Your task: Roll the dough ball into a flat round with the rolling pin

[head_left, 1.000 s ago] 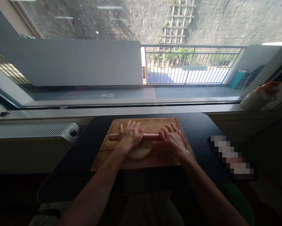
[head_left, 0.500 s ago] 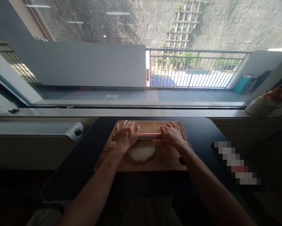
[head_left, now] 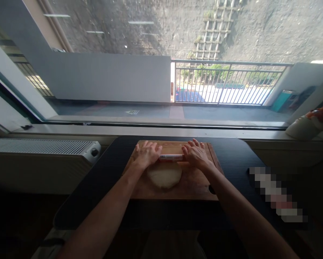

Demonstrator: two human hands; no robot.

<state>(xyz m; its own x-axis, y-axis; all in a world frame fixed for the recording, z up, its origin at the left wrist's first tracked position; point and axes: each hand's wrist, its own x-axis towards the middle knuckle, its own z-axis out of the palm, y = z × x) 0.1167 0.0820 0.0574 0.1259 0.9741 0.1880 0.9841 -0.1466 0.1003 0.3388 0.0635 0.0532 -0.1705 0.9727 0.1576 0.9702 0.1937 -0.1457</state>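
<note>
A wooden rolling pin (head_left: pixel 171 157) with a printed label lies crosswise over the far edge of a flattened piece of pale dough (head_left: pixel 165 175). My left hand (head_left: pixel 147 154) is over its left end, and my right hand (head_left: pixel 195 153) over its right end. Both palms bear down on the pin, fingers curving over and past it toward the window. Most of the dough shows on the near side of the pin. Beneath everything is a wooden cutting board (head_left: pixel 196 189) with a dark hole near its right front corner, partly beside my right forearm.
The board rests on a black table (head_left: pixel 93 183) with rounded corners. A pixelated object (head_left: pixel 278 194) lies at the table's right. Behind stands a window sill (head_left: pixel 118 131) with a pale vase-like object (head_left: pixel 303 127) at right. A white radiator (head_left: pixel 42 147) is at left.
The camera view has shifted slightly, so everything appears a little lower and farther right. The pin's label looks turned, its red stripe no longer along the top. Both hands stay on the pin.
</note>
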